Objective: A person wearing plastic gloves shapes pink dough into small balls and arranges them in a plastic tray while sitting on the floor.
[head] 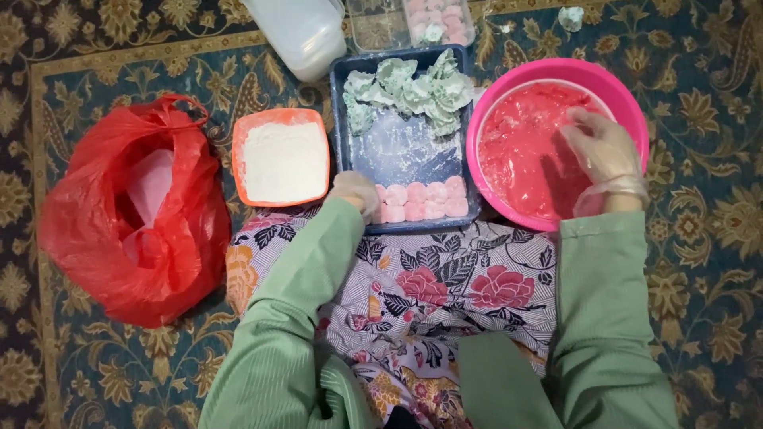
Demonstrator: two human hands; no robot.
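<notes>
My right hand [604, 152], in a thin clear glove, reaches into a pink bowl [556, 70] and rests on the red-pink dough [520, 151] inside it. My left hand [355, 193], also gloved, sits at the near left corner of a dark blue tray [340, 119], touching the row of small pink dough pieces [421, 200] there. Pale green dough pieces [409, 91] fill the far end of the tray, and its middle is dusted with flour. Whether the left fingers hold a piece is hidden.
An orange square container of white flour [282, 159] stands left of the tray. A red plastic bag [135, 214] lies at the left. A white jug [302, 32] and a clear box of pink pieces [413, 20] are at the far edge. Patterned carpet lies underneath.
</notes>
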